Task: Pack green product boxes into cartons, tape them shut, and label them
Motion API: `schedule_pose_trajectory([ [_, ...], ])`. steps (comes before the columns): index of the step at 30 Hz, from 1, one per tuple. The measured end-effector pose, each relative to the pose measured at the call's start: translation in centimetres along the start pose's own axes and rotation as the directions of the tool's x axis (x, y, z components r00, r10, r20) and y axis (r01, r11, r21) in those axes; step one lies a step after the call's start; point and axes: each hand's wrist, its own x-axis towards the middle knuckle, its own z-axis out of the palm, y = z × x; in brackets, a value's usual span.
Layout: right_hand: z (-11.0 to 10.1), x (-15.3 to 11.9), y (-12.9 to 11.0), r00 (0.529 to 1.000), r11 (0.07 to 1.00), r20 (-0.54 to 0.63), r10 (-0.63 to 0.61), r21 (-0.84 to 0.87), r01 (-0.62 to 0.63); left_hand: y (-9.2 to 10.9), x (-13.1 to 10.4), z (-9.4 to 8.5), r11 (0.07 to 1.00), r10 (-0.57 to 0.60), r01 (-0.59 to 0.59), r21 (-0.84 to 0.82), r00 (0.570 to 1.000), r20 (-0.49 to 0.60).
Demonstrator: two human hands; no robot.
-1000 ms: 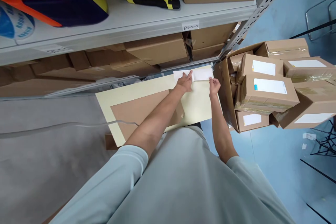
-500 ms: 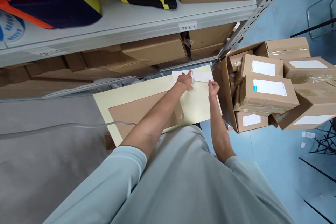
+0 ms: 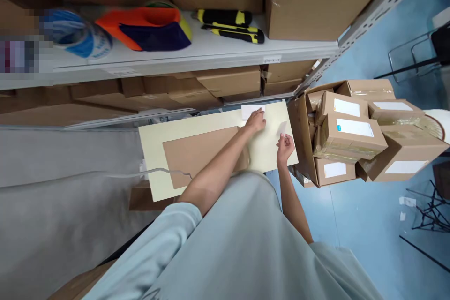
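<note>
A long cream-coloured board (image 3: 270,150) lies flat in front of me, with a flat brown cardboard piece (image 3: 197,150) on it. On the board's far edge is a white paper label (image 3: 248,111). My left hand (image 3: 256,122) rests on its right end, fingers stretched out and pressing down. Close to the board's right end, my right hand (image 3: 285,149) is closed, pinching a small, thin whitish label (image 3: 281,128) that stands up from the fingertips. A grey cable (image 3: 140,172) runs from the left onto the brown piece.
A shelf (image 3: 211,58) across the far side holds two yellow-black utility knives (image 3: 234,26), an orange and blue tape dispenser (image 3: 147,30), a tape roll (image 3: 77,33) and cartons. To the right stands an open carton (image 3: 305,138) piled with labelled boxes (image 3: 355,133).
My right hand has moved back toward me, carrying a small label away from the white paper. My left hand stays on the remaining label. The view has shifted, showing more of the shelf.
</note>
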Motion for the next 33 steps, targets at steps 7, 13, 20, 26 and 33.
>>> schedule_pose_trajectory([
  [7, 1.0, -8.1, -6.1, 0.942, 0.992, 0.314, -0.121, -0.006, 0.130, -5.5, -14.8, -1.3, 0.679, -0.014, -0.203, -0.706, 0.957, -0.289],
  [13, 3.0, -14.4, -8.6, 0.647, 0.844, 0.660, -0.381, -0.037, 0.535, -11.2, -27.2, -3.5, 0.274, -0.211, -0.205, -0.940, 0.940, -0.266],
  [20, 6.4, -21.0, -11.1, 0.326, 0.701, 0.876, -0.355, 0.019, 0.713, -14.8, -33.8, -3.4, 0.208, -0.422, -0.307, -0.929, 0.828, -0.368],
  [26, 8.5, -24.6, -13.0, 0.181, 0.633, 0.935, -0.304, 0.056, 0.772, -18.7, -36.8, -4.2, 0.190, -0.548, -0.398, -0.897, 0.715, -0.434],
  [33, 11.4, -25.8, -14.9, 0.295, 0.556, 0.767, -0.570, 0.095, 0.826, -21.7, -39.2, -5.3, 0.263, -0.476, -0.432, -0.863, 0.720, -0.505],
])
